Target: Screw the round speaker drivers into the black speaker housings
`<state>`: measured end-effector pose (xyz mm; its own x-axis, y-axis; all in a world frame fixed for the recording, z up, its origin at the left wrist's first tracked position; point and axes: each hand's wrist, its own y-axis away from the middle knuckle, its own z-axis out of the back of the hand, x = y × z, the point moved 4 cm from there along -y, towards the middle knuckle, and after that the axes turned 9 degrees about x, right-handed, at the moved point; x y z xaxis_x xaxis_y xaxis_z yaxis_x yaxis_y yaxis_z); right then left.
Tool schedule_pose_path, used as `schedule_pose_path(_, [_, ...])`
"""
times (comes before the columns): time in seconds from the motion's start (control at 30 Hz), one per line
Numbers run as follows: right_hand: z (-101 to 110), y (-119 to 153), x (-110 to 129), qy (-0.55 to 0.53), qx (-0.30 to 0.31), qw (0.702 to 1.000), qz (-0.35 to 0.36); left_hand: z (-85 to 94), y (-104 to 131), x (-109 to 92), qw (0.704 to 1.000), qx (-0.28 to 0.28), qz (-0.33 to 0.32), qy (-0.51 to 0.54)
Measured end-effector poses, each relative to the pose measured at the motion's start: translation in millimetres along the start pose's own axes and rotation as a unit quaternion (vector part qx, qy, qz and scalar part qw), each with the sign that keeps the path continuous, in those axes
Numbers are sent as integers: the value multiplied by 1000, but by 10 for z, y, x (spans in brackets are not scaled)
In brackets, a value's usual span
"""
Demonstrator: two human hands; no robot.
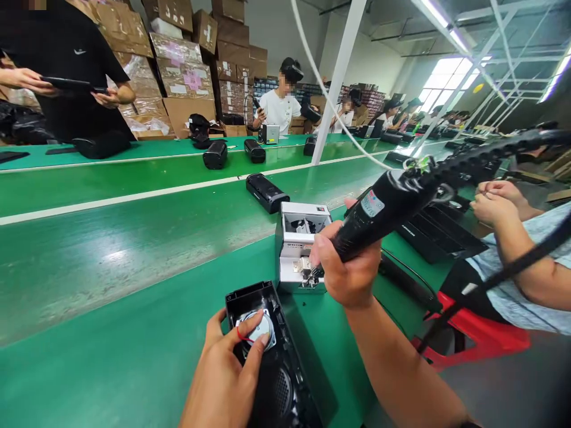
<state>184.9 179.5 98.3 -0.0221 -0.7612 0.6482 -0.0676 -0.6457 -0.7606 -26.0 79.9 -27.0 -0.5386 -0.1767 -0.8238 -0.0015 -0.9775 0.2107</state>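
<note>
My right hand [350, 267] is wrapped round a black electric screwdriver [379, 208], which slants down to the left. Its lower end is at the front of a white screw feeder [303, 238]; the exact tip is hard to make out. Below, a black speaker housing [285, 362] lies with its hollow side up on the green bench. A round silver speaker driver [264, 328] sits in the housing's upper end, a red wire beside it. My left hand [229, 362] grips the driver between thumb and fingers, the other fingers along the housing's left edge.
A black speaker [267, 192] lies behind the feeder, near the conveyor belt [134, 238]. To the right, a co-worker's hands [499, 202] are near black housings [439, 232], above a red stool [486, 342]. A white post [339, 83] and the screwdriver's dark cable [499, 148] cross the space.
</note>
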Motion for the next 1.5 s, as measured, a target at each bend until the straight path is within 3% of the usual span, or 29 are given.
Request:
schedule_pose_path(0.1, [23,45,-52,-4,-5,996,-84,12,26,-39,1000,8,7,4])
schedule_pose_path(0.23, [-90,88,3,-83,53,975,-197,27,38,-65,1000,16,18,4])
schedule_pose_path(0.4, [-369,107,123,-160,-20,981,-107,56,26,-60,1000,-7,-1,-7])
schedule_pose_path(0.6, [-639,231,-222,-167,35,976,-136,74,27,-63,1000,-10,14,5])
schedule_pose_path(1.17, [-669,385,-427,-133,80,974,-165,135,31,-196,998,-19,53,1])
schedule_pose_path(1.3, [-667,391,-393,-134,84,973,-168,129,37,-180,999,-19,44,0])
schedule_pose_path(1.4, [-654,401,-319,-133,114,968,-179,130,41,-173,999,-18,39,-2])
schedule_pose_path(1.5, [-634,431,-234,-132,150,969,-148,136,42,-190,999,-9,42,-10])
